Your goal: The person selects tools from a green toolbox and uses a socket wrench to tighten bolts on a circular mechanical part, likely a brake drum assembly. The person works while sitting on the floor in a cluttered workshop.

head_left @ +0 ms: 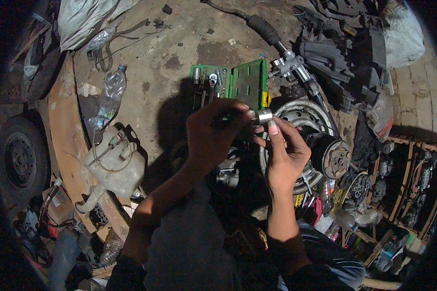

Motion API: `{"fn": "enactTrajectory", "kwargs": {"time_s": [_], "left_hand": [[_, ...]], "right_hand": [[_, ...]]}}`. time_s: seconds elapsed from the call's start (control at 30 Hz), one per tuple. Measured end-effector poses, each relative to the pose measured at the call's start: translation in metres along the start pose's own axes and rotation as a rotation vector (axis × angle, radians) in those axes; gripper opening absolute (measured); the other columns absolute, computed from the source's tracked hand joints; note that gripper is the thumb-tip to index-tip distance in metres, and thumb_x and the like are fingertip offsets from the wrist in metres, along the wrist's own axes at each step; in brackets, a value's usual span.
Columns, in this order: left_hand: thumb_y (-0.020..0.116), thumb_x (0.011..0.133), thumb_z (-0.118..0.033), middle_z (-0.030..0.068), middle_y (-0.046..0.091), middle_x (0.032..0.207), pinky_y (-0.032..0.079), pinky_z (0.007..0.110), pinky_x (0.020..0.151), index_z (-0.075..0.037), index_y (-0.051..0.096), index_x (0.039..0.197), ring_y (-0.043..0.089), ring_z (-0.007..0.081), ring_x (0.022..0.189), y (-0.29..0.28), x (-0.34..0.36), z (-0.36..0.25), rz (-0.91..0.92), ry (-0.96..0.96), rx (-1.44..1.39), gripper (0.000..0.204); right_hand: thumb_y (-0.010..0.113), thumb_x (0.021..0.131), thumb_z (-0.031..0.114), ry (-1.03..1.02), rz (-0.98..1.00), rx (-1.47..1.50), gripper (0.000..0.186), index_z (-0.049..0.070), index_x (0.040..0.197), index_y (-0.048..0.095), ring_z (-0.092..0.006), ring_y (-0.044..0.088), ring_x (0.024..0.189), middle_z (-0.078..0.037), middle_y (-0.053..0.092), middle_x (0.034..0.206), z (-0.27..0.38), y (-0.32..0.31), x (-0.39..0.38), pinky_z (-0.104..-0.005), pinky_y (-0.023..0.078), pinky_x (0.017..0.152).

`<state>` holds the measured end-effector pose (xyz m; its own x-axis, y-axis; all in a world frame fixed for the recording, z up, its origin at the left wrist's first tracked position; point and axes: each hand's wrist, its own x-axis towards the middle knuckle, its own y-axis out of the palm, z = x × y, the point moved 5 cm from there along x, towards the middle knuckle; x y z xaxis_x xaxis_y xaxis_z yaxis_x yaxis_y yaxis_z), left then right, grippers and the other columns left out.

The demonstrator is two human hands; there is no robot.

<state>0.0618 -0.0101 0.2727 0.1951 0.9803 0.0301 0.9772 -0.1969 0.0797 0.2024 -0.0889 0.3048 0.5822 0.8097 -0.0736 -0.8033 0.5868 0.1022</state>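
Observation:
A short chrome socket (pixel 264 115) is held up in front of me between my two hands. My left hand (pixel 213 131), in shadow, has its fingers pinched at the socket's left end; a small metal piece there is partly hidden by the fingertips. My right hand (pixel 284 160) grips the socket from below with the thumb against it and the other fingers curled behind. Just beyond my hands an open green socket set case (pixel 244 80) lies on the floor, holding a ratchet (pixel 212 83), extensions and several small sockets.
A steel wheel rim (pixel 325 116) and hub part (pixel 337 159) lie at right, beside a steering rack (pixel 298 72) and black plastic parts (pixel 342 48). At left are a translucent reservoir (pixel 114 169), plastic bottle (pixel 114 87), wooden board (pixel 60 121) and tyre (pixel 22 160). Crated scrap parts (pixel 408 184) line the right.

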Motion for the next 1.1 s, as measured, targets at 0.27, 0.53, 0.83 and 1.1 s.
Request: {"fn": "enactTrajectory", "kwargs": {"time_s": [0.27, 0.53, 0.83, 1.1], "left_hand": [[0.077, 0.089, -0.009, 0.007, 0.075, 0.092, 0.057, 0.028, 0.078, -0.002, 0.071, 0.1, 0.071, 0.0111, 0.087, 0.001, 0.0, 0.001, -0.01, -0.036, 0.001, 0.014], [0.077, 0.089, -0.01, 0.0074, 0.076, 0.093, 0.057, 0.028, 0.079, -0.003, 0.072, 0.1, 0.072, 0.012, 0.089, 0.002, 0.001, 0.002, -0.017, -0.037, -0.014, 0.015], [0.076, 0.089, -0.007, 0.0084, 0.075, 0.098, 0.058, 0.028, 0.079, -0.001, 0.071, 0.1, 0.072, 0.0125, 0.091, 0.009, -0.002, 0.008, 0.035, -0.107, -0.279, 0.013], [0.077, 0.085, -0.007, 0.0084, 0.074, 0.097, 0.057, 0.032, 0.081, -0.003, 0.071, 0.103, 0.071, 0.0157, 0.088, 0.001, -0.038, 0.076, 0.352, -0.249, 0.107, 0.019]], "right_hand": [[0.065, 0.097, 0.004, 0.01, 0.003, 0.014, 0.02, -0.007, 0.113, 0.069, -0.02, 0.071, 0.088, -0.012, 0.069, 0.102, -0.002, 0.0, 0.0, -0.033, 0.064, 0.075], [0.063, 0.1, 0.011, 0.076, -0.012, 0.034, 0.024, -0.009, 0.113, 0.068, -0.021, 0.072, 0.084, -0.015, 0.072, 0.098, -0.011, -0.002, 0.002, -0.035, 0.063, 0.073], [0.065, 0.099, 0.01, 0.114, -0.028, 0.04, 0.023, -0.008, 0.112, 0.067, -0.0192, 0.071, 0.081, -0.015, 0.072, 0.096, -0.017, -0.005, 0.003, -0.0328, 0.063, 0.07], [0.068, 0.095, 0.004, 0.31, 0.047, -0.051, 0.011, -0.001, 0.093, 0.058, -0.0157, 0.069, 0.076, -0.012, 0.072, 0.088, -0.065, -0.022, -0.022, -0.0309, 0.061, 0.067]]}}
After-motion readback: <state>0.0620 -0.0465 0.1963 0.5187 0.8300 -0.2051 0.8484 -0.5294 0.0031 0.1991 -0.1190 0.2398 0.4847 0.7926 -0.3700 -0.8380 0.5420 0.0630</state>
